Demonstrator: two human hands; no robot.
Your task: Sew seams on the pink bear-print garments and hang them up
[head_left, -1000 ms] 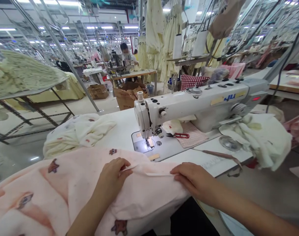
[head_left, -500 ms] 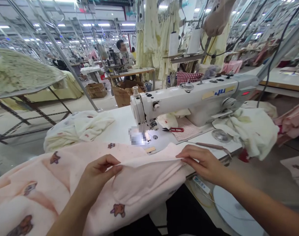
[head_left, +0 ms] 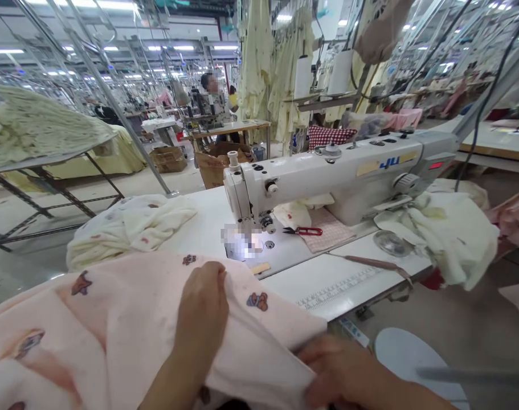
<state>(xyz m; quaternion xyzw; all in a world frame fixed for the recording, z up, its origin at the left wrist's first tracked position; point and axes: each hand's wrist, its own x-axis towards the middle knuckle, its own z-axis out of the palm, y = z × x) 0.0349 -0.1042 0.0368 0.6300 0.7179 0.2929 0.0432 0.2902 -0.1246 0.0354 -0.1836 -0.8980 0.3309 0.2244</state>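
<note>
A pale pink printed fabric (head_left: pixel 148 319) with small animal figures spreads over the left front of the sewing table and hangs off its front edge. My left hand (head_left: pixel 203 310) is closed on a gathered fold of it, just in front of the sewing machine (head_left: pixel 319 176). Lower down, my right hand (head_left: pixel 340 367) is blurred by motion, its fingers around the fabric's right edge below the table front. A taut fold runs between the two hands. The needle area is pixelated, and the fabric lies short of it.
Red-handled thread snips (head_left: pixel 308 231) lie beside a pink checked cloth (head_left: pixel 327 230) under the machine arm. A cream printed cloth (head_left: pixel 131 225) is heaped at the left, another whitish cloth (head_left: pixel 447 233) at the right. Ruler markings (head_left: pixel 340 287) run along the table front. A person (head_left: pixel 210 85) sits farther back.
My right hand has moved down and toward me, drawing the fabric's edge off the table front. My left hand has shifted right and turned over, and the ruler markings have come into view.
</note>
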